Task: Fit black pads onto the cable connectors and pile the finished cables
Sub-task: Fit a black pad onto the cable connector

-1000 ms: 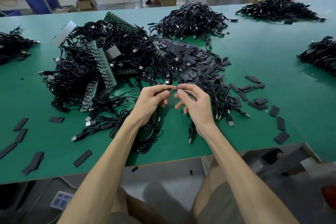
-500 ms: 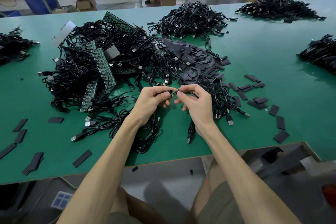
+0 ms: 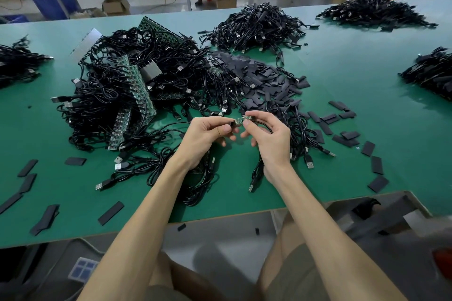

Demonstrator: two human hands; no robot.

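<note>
Green table (image 3: 367, 85), cables (image 3: 110, 95) heaped behind, left hand (image 3: 203, 135) and right hand (image 3: 271, 140) fingers pinch connector (image 3: 241, 120) near edge

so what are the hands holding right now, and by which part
Both pinch one small green connector board: the left hand its left end, the right hand its right end.

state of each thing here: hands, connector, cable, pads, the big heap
left hand, pinches one end of the connector
right hand, pinches its other end
connector, held above the table, green board bare, no pad
cable, trails from the right hand to the table
loose pads, flat, scattered on the table
cable heap, tangled
</note>
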